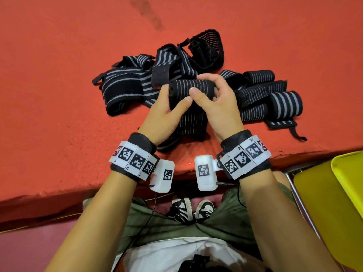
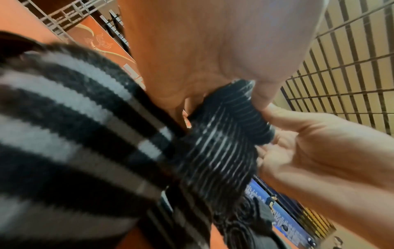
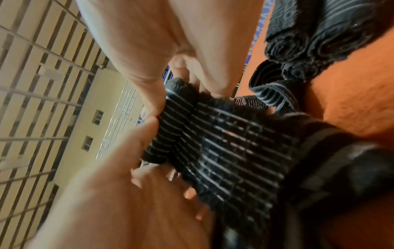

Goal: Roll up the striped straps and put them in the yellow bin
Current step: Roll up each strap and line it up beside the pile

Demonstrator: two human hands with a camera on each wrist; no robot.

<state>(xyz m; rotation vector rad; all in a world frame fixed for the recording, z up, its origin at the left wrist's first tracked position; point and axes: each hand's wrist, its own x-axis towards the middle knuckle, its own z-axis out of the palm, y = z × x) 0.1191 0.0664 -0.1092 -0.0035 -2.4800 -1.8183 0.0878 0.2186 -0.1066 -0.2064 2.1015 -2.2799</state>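
While the yellow bin (image 1: 337, 195) is sitting at the lower right edge of the frame, two hands are meeting at centre. The left hand (image 1: 163, 112) and the right hand (image 1: 218, 107) are both curling round one partly rolled strap (image 1: 191, 88), its loose tail hanging toward the person. It is black with thin pale stripes. Beyond it, a heap of striped straps (image 1: 163, 75) is lying tangled, too jumbled to count, on the red carpeted surface (image 1: 59, 65). The wrist views are showing a slatted ceiling (image 2: 349, 75).

Wrist bands (image 1: 245, 154): small codes, maybe "R2"; rest illegible.
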